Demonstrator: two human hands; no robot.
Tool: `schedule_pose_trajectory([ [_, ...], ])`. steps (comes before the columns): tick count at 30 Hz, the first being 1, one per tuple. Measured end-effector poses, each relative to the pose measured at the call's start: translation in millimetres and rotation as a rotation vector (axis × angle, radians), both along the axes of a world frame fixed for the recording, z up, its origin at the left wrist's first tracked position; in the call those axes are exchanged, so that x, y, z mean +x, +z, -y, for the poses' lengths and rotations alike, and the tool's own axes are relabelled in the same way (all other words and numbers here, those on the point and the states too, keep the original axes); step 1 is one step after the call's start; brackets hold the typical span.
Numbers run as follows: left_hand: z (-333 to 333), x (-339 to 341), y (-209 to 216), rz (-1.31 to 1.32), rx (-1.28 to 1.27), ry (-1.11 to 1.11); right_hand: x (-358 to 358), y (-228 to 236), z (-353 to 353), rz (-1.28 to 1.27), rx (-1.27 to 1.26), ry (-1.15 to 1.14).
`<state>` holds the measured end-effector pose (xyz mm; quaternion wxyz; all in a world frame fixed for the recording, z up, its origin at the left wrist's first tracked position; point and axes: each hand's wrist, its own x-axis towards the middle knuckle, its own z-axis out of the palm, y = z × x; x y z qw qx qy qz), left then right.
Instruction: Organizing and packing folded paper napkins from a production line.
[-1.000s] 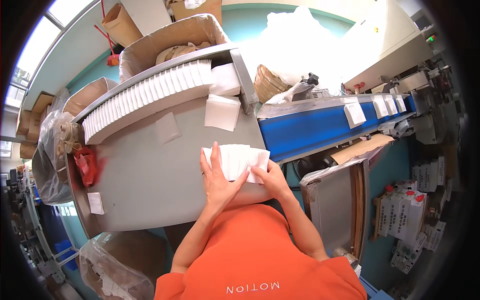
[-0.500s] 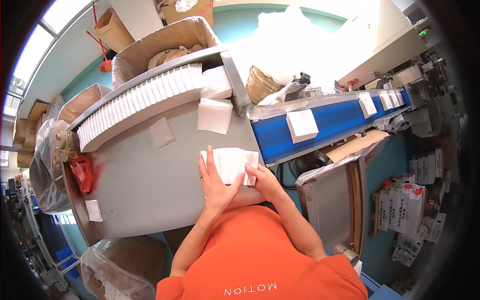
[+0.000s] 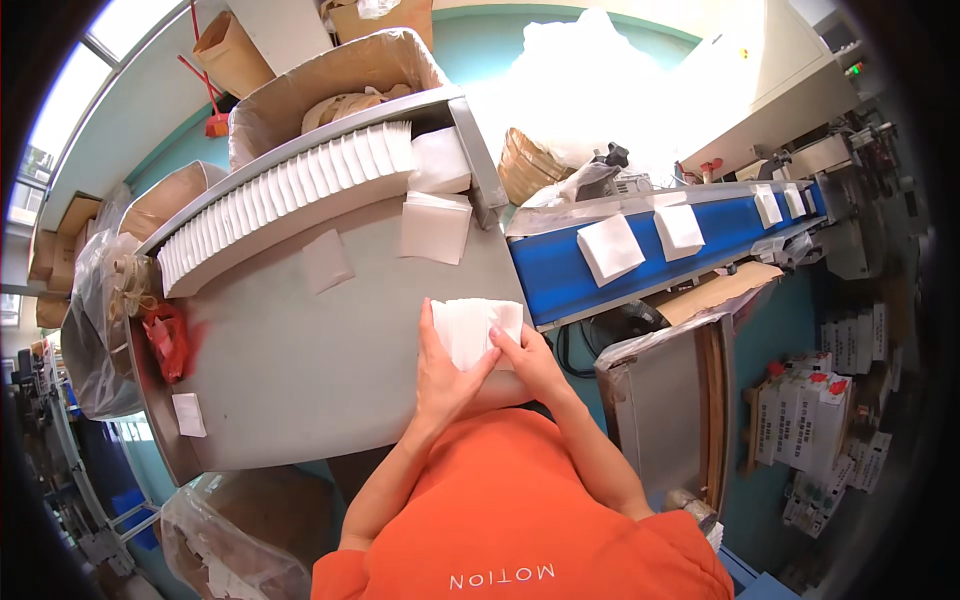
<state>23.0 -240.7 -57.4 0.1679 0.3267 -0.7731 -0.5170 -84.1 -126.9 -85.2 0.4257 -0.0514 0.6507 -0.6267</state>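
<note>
Near the table's front edge I hold a stack of white paper napkins (image 3: 465, 328) between both hands. My left hand (image 3: 440, 375) presses along the stack's left side, thumb across its near face. My right hand (image 3: 530, 362) grips the right end, its thumb on the front and the fingers mostly hidden behind. The stack stands on edge, its folds side by side. A long curved row of similar napkins (image 3: 290, 200) lines the far side of the grey metal table (image 3: 290, 390). At that row's right end lie a loose napkin pile (image 3: 435, 228) and another white block (image 3: 440, 160).
Right of the table, a blue conveyor belt (image 3: 545, 275) carries several napkin packs (image 3: 609, 249). A single napkin (image 3: 327, 262) lies mid-table, a small white pack (image 3: 188, 414) at the left corner. A red plastic bag (image 3: 166, 342) sits by the left edge, lined cartons (image 3: 265, 110) beyond the far rim.
My left fingers have closed in along the stack, which is now more compact and slightly farther right. On the belt, the second napkin pack has come closer to the table.
</note>
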Motion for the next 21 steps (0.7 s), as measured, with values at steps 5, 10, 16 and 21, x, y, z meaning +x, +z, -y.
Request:
schedule_pose_trajectory([
  [5,2.3,-0.3,4.3,0.005,0.137,0.001,-20.6,-15.3,-22.3,0.209,-0.126,-0.303],
  [10,-2.6,1.3,-7.2,-0.048,0.393,-0.082,-4.6,3.5,2.3,-0.265,0.144,0.07],
  [16,-1.2,4.4,0.0,-0.034,0.286,-0.063,-5.6,-1.3,-7.4,0.566,-0.178,-0.027],
  [21,1.8,6.3,-5.5,-0.015,0.28,-0.097,-12.2,-6.4,-21.7,0.285,-0.011,-0.116],
])
